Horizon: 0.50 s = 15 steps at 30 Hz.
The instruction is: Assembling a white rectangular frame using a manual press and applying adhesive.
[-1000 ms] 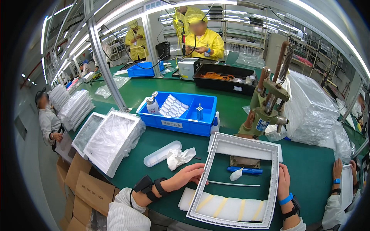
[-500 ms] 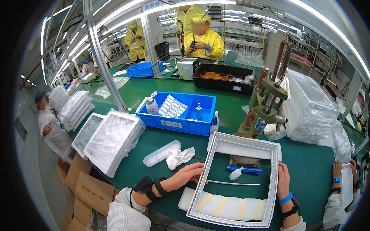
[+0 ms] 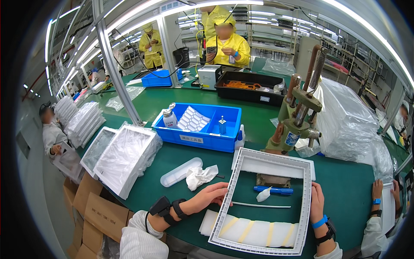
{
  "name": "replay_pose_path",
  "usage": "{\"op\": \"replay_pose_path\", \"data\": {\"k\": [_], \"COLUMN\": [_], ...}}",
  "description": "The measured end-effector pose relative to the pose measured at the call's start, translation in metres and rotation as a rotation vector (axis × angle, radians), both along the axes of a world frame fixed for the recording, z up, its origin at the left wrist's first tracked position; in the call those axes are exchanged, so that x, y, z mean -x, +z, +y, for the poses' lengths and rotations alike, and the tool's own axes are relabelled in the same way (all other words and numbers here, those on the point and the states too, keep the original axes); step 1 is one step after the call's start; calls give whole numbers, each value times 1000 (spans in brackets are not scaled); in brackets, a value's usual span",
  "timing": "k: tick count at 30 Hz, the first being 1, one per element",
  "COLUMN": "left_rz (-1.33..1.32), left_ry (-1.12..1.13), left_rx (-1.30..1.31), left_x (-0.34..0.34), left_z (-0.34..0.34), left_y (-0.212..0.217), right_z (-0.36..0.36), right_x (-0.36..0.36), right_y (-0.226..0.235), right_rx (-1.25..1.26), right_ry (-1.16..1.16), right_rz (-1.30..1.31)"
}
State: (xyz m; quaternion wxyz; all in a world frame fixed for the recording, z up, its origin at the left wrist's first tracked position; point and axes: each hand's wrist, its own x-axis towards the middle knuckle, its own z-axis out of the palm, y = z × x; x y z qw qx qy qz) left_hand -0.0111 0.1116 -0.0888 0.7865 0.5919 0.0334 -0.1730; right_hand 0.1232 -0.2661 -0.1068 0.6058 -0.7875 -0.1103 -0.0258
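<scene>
A white rectangular plastic frame (image 3: 305, 203) is tilted up over the green table between my two hands. My left hand (image 3: 211, 194) holds its left side, the fingertips partly hidden behind the rim. On the opposite side, my right hand (image 3: 318, 199) has its fingers around the edge. Through the opening show a blue marker pen (image 3: 282, 191), a small white dropper-like piece (image 3: 263, 195) and a thin white rod (image 3: 261, 206). White foam with yellowish strips (image 3: 254, 228) lies beneath the near side. More white foam (image 3: 276, 166) is visible under the far side.
A green hand press (image 3: 290, 131) stands behind the frame. Farther left are a blue divided tray (image 3: 202, 144), a crumpled white cloth (image 3: 200, 177) and a clear plastic case (image 3: 181, 171). Bagged frames (image 3: 123, 162) lean at left above cardboard boxes (image 3: 105, 213). Co-workers are nearby.
My hands and the frame stay put. Across the table, the person in yellow has moved their hands apart. At far left, a co-worker's held panel has shifted slightly.
</scene>
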Motion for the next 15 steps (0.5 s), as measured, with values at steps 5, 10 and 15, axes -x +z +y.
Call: {"op": "replay_pose_path", "data": {"k": [5,10,15], "left_rz": [-6,-10,-26], "left_ry": [-3,2,20], "left_rx": [-6,7,16], "left_x": [0,2,4], "left_z": [1,0,-3], "left_y": [-1,0,2], "right_z": [0,-3,4], "right_x": [0,3,12], "right_y": [1,-6,12], "right_rx": [21,-74,-33], "right_ry": [11,34,38], "right_rz": [-7,80,-34]}}
